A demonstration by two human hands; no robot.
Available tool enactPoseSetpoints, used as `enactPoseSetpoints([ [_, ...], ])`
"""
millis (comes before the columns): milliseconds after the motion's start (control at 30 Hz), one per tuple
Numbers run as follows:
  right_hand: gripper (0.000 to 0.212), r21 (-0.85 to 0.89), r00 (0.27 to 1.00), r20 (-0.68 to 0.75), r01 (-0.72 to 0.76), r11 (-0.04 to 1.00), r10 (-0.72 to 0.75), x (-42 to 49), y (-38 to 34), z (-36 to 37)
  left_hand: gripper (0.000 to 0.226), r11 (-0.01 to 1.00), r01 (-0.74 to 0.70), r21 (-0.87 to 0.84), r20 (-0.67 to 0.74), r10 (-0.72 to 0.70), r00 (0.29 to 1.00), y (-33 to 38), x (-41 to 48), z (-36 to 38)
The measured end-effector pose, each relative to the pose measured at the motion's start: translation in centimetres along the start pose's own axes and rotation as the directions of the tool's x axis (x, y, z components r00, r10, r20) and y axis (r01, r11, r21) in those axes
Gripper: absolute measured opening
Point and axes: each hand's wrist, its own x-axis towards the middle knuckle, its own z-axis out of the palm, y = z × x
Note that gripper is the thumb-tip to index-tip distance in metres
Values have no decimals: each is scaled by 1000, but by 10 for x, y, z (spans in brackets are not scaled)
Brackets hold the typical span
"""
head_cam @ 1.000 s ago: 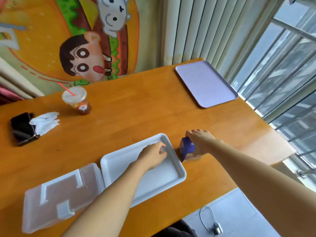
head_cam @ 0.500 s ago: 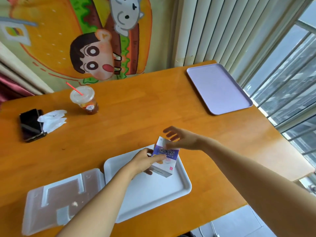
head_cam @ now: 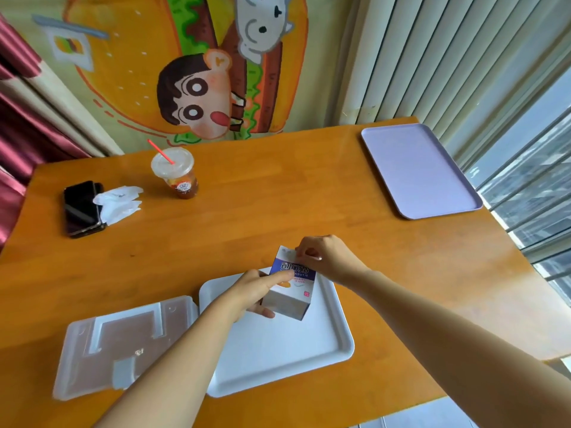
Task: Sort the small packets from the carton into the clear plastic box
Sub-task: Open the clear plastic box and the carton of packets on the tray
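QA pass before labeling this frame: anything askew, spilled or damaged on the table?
Nothing stands out. The purple-and-white cardboard carton is tilted only because the left hand grips it over the white plastic tray while the right hand pinches its top flap. No spill visible.

My orange wooden table [head_cam: 278, 211] meets a cartoon burger mural wall [head_cam: 197, 97]. White vertical blinds [head_cam: 432, 57] flank the bright window [head_cam: 531, 180].

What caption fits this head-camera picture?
Left hand holds the carton above the white tray; right hand pinches its top.
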Motion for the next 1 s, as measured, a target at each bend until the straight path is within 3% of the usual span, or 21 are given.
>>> enactPoseSetpoints([
  [167,11,-50,1000,-3,0,999,0,4,-2,5,27,1000,23,-1,-16,-23,1000,-10,4,0],
  [267,9,168,974,-75,-201,965,216,8,2,5,49,999,11,37,-7,-11,1000,-19,9,-2],
  [333,12,319,916,-93,-343,883,390,11,6,4,58,999,18,39,7,-19,1000,-23,11,-5],
  [433,20,484,837,-58,-453,749,544,11,13,7,47,998,15,64,52,-19,998,-23,9,-4],
  [567,59,672,727,62,-537,511,684,9,12,2,44,999,-3,36,32,2,999,-22,8,-2],
  [667,73,675,763,371,-613,411,529,-1,0,-4,45,999,-16,-43,1,16,1000,-23,10,-2],
  [767,64,563,749,575,-654,506,328,-11,-8,-2,57,997,-70,-44,21,71,997,-28,14,-3],
  [967,89,636,873,378,-487,598,309,-10,-3,5,75,981,-179,-70,-17,178,984,-29,16,-1],
  [1000,94,610,891,343,-451,652,296,-9,-2,6,77,980,-189,-64,-32,188,982,-27,15,1],
])
